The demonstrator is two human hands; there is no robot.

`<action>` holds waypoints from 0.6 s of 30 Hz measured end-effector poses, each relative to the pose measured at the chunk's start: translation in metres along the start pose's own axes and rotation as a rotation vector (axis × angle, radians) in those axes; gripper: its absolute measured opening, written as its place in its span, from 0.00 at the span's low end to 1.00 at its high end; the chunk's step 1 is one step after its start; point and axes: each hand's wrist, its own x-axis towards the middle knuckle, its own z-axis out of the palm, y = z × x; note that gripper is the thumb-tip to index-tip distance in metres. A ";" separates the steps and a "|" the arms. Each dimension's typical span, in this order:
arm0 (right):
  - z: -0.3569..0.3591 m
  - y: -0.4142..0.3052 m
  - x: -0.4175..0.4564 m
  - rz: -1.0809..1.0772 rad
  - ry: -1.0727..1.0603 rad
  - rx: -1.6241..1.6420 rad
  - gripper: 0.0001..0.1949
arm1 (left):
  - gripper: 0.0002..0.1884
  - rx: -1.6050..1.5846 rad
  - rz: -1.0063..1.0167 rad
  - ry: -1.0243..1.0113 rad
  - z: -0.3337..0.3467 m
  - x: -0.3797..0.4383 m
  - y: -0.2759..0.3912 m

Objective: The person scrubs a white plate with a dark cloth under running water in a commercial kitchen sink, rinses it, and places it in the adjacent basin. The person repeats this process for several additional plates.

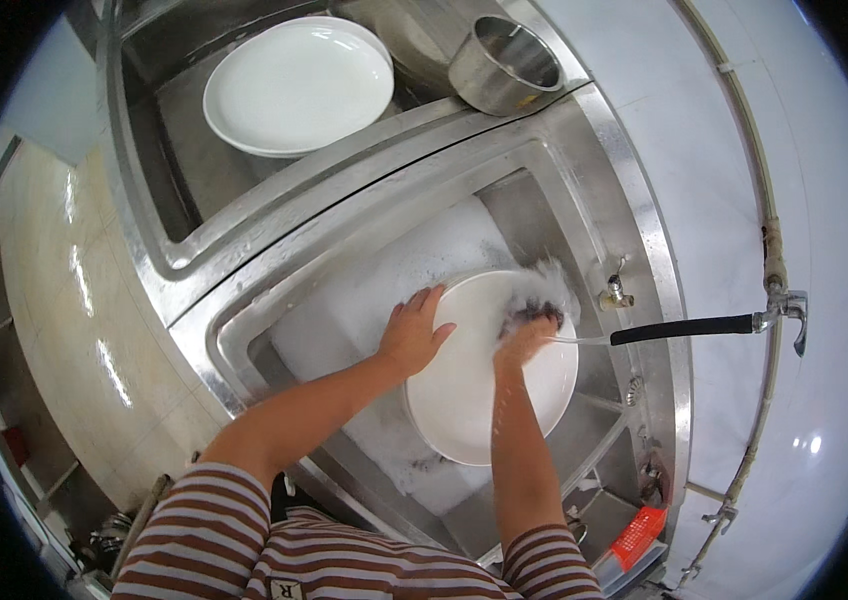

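A large white oval plate [461, 397] lies in a stainless steel sink basin [281, 304] amid white suds. My left hand [412, 337] holds its left rim, the thumb on the upper face and the fingers along the edge. On the plate's right part, my right hand [527, 341] presses a dark scrubber [536, 311], partly covered by foam and blurred. Water [577, 340] runs from a black hose [683, 330] onto the right hand. Whether more plates lie underneath is hard to tell.
Another white oval plate [300, 86] sits in the adjoining basin. A steel pot [487, 75] stands on the rim between basins. The wall tap [784, 304] carries the hose, and a small brass tap [615, 294] projects near the back edge. A red basket [638, 536] is at lower right.
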 end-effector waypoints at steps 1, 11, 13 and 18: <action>0.008 -0.015 0.005 0.150 0.159 0.430 0.23 | 0.34 -0.027 0.002 -0.007 0.004 -0.001 0.000; -0.034 -0.068 -0.114 -0.217 -0.202 0.810 0.17 | 0.38 -0.018 -0.153 -0.087 -0.011 0.006 0.015; -0.054 -0.052 -0.131 -0.577 -0.194 0.487 0.18 | 0.37 0.037 -0.076 -0.024 -0.003 0.003 0.005; -0.101 0.011 -0.171 -0.590 -0.451 0.364 0.18 | 0.43 0.174 -0.074 -0.195 -0.004 0.006 0.011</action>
